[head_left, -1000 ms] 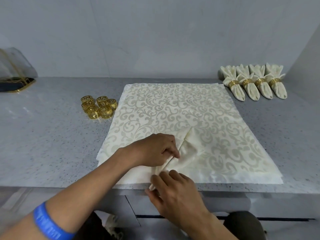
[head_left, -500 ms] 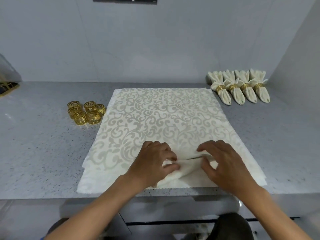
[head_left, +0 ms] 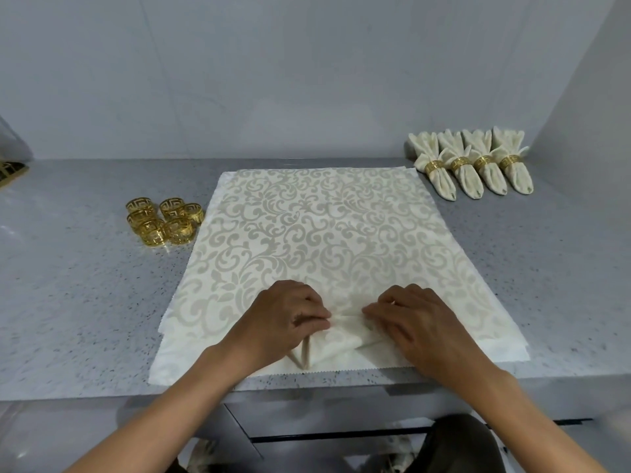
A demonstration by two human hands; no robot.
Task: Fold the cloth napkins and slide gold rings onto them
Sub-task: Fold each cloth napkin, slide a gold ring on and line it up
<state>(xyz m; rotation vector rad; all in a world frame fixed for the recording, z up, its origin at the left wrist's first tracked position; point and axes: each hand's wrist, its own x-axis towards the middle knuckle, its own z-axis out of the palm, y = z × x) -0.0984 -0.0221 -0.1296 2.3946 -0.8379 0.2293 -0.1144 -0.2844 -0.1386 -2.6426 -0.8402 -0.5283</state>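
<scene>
four finished napkins (head_left: 473, 165), each rolled with gold band, in row. loose gold rings (head_left: 163, 220) in cluster: about six, exact count unclear. flat patterned napkins (head_left: 321, 233) stacked: several layers, number unclear. two hands: left hand (head_left: 280, 322), right hand (head_left: 420, 326).

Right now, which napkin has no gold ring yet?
The folded napkin pinched between the left hand and right hand; the four finished napkins far right wear rings.
</scene>
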